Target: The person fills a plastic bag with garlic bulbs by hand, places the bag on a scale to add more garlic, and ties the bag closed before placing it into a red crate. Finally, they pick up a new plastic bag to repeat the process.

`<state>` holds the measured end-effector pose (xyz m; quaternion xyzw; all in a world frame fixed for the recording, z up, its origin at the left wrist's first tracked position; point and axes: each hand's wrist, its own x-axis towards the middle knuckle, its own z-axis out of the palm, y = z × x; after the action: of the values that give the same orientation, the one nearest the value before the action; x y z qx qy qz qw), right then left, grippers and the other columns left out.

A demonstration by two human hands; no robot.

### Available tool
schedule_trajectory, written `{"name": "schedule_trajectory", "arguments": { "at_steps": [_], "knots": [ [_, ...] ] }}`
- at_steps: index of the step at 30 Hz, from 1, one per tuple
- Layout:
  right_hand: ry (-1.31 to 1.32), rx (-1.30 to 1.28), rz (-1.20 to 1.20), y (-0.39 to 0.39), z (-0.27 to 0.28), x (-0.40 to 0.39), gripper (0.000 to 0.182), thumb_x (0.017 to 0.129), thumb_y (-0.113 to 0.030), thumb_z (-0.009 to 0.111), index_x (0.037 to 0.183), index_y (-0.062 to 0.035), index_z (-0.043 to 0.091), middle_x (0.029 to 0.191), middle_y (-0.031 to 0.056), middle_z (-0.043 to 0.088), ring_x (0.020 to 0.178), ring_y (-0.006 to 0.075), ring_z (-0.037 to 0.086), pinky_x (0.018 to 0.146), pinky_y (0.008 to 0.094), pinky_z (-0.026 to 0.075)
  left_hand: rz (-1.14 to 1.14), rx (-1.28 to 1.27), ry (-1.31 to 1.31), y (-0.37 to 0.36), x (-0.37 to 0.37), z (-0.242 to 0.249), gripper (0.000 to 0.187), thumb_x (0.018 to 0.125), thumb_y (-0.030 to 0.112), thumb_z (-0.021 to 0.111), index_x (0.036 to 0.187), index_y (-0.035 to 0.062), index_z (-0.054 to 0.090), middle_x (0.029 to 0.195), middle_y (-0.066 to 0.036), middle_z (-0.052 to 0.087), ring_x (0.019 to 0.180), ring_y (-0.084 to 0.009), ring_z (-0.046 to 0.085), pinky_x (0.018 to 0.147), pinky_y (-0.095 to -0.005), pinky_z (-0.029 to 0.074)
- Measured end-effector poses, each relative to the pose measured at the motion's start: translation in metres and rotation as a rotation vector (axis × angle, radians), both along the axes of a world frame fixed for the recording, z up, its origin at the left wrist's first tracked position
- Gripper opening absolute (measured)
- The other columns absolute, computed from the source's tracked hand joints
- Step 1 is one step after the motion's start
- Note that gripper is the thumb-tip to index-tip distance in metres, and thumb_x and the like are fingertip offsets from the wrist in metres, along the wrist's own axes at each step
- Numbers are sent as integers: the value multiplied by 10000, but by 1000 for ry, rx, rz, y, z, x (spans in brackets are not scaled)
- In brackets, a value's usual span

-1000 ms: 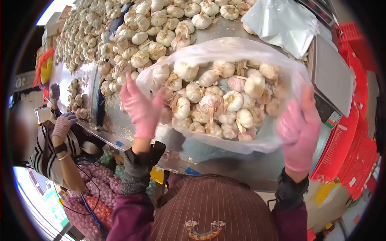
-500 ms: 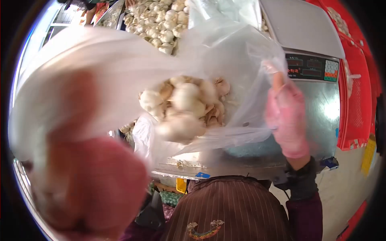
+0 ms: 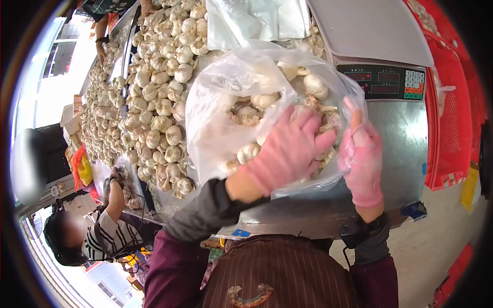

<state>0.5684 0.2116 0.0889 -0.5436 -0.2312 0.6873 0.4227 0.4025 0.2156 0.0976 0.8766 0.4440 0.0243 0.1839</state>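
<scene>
A clear plastic bag (image 3: pixel 205 123) lies on the metal table with several garlic bulbs (image 3: pixel 249 152) in it. My left hand (image 3: pixel 285 151), in a pink fingerless-tipped glove, reaches across the bag over the bulbs. Its fingers are spread and slightly blurred, and I see nothing gripped in them. At the bag's right edge, my right hand (image 3: pixel 363 167) in a matching glove has its fingers closed on the plastic. Part of the garlic is hidden beneath the left hand and the cloudy film.
A big heap of garlic (image 3: pixel 159 97) covers the table's left side. Flat plastic bags (image 3: pixel 257 20) lie at the back beside a digital scale (image 3: pixel 382 82). Red crates (image 3: pixel 452 128) stand at the right. A co-worker (image 3: pixel 113 226) in a striped top handles garlic at the left; another person's hands (image 3: pixel 146 9) show at the top.
My left hand has come from the near left, where it was raised by the bag's side, to over the bulbs. The bag's left side has dropped, and the heap shows fully.
</scene>
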Motion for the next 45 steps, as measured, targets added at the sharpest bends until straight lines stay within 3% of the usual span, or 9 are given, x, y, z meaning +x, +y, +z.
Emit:
{"name": "schedule_trajectory", "arguments": {
  "at_steps": [10, 15, 19, 23, 25, 30, 34, 39, 45],
  "knots": [
    [-226, 173, -576, -46, 28, 11, 190, 909, -142, 572, 1039, -4, 570, 668, -25, 474, 579, 51, 460, 513, 232, 385, 150, 98, 603, -41, -225, 81, 754, 699, 488, 728, 1255, 25, 515, 1241, -190, 522, 1203, -322, 469, 1029, -417, 385],
    [43, -289, 160, -55, 63, 62, 180, 906, -183, 544, 983, -25, 584, 824, -10, 507, 708, 72, 495, 623, 237, 433, 244, -98, 711, -111, -196, 176, 548, 709, 454, 716, 973, -6, 577, 996, -166, 564, 1034, -297, 521, 870, -421, 438],
    [-354, 479, 205, -32, 157, 56, 167, 895, -104, 546, 1010, 12, 579, 916, 38, 563, 879, 120, 549, 806, 217, 430, 17, 350, 1017, -159, -202, 220, 215, 767, 219, 663, 788, 28, 566, 726, -69, 519, 768, -241, 550, 616, -363, 472],
    [-514, 1071, 258, 6, 187, 49, 146, 857, -17, 558, 993, 34, 566, 967, 74, 583, 1024, 185, 572, 973, 286, 408, 56, 906, 740, -178, -174, 276, 82, 743, 47, 651, 782, 45, 579, 688, -32, 436, 658, -192, 498, 513, -306, 422],
    [596, 630, 174, 13, 208, 20, 122, 831, 42, 558, 952, 33, 572, 1015, 98, 593, 1119, 231, 556, 1062, 345, 369, 206, 909, 454, -184, -182, 265, 108, 726, 24, 668, 815, 30, 607, 761, -51, 465, 682, -196, 494, 496, -291, 408],
    [744, 440, 115, -21, 143, -4, 173, 848, 27, 561, 1019, 8, 586, 1049, 88, 574, 1131, 218, 527, 1028, 360, 404, 581, 802, 47, -192, -213, 200, 235, 707, -26, 630, 933, 31, 667, 926, -109, 589, 792, -244, 607, 639, -330, 497],
    [102, 1032, 539, -59, 133, -53, 645, 801, -273, 697, 1353, -47, 453, 1157, 74, 572, 1076, 184, 539, 955, 317, 407, 730, 703, -245, -173, -178, 191, 232, 707, -1, 626, 931, 45, 670, 840, -102, 606, 747, -251, 625, 617, -299, 500],
    [-119, 1391, 855, -84, 116, -98, 508, 737, -252, 722, 1184, -71, 561, 1016, 58, 598, 781, 188, 616, 692, 296, 512, -175, 462, -419, -141, -91, 182, 436, 668, 36, 667, 1100, 62, 605, 1097, -97, 586, 997, -276, 595, 837, -344, 495],
    [-528, 816, 1019, -61, 140, -94, 185, 879, -24, 505, 1052, -26, 569, 932, 70, 588, 789, 171, 593, 684, 287, 492, 653, -398, -952, -121, -120, 122, 266, 798, -41, 606, 1062, -15, 628, 907, -67, 655, 792, -99, 595, 681, -234, 484]
  ]
}}
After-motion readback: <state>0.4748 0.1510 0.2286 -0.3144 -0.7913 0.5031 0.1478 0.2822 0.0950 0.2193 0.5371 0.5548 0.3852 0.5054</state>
